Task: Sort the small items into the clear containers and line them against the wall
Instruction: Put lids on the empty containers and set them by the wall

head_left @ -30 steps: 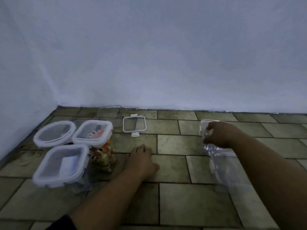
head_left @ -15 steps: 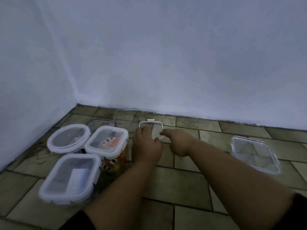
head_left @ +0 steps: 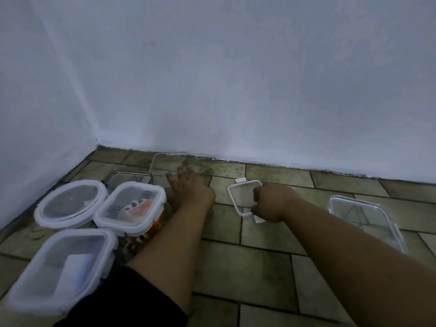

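Observation:
My right hand point(head_left: 271, 201) is closed on the near edge of a small square white-rimmed lid point(head_left: 243, 193) lying on the floor tiles. My left hand point(head_left: 188, 187) rests flat with fingers spread, its fingertips at an open clear container point(head_left: 162, 159) that stands against the wall. A second open container with a dark rim point(head_left: 128, 178) sits just left of that hand. To the left stand three lidded containers: a round one point(head_left: 70, 204), a square one point(head_left: 129, 206) with colourful small items, and a nearer square one point(head_left: 63, 267) with a white item inside.
A larger clear rectangular container point(head_left: 363, 218) lies on the floor to the right of my right arm. White walls meet in a corner at the far left point(head_left: 98, 143). Brown floor tiles point(head_left: 247, 267) stretch between my forearms.
My right hand has taken hold of the small lid and drawn it to the right. My left hand has slid forward towards the wall and spread its fingers.

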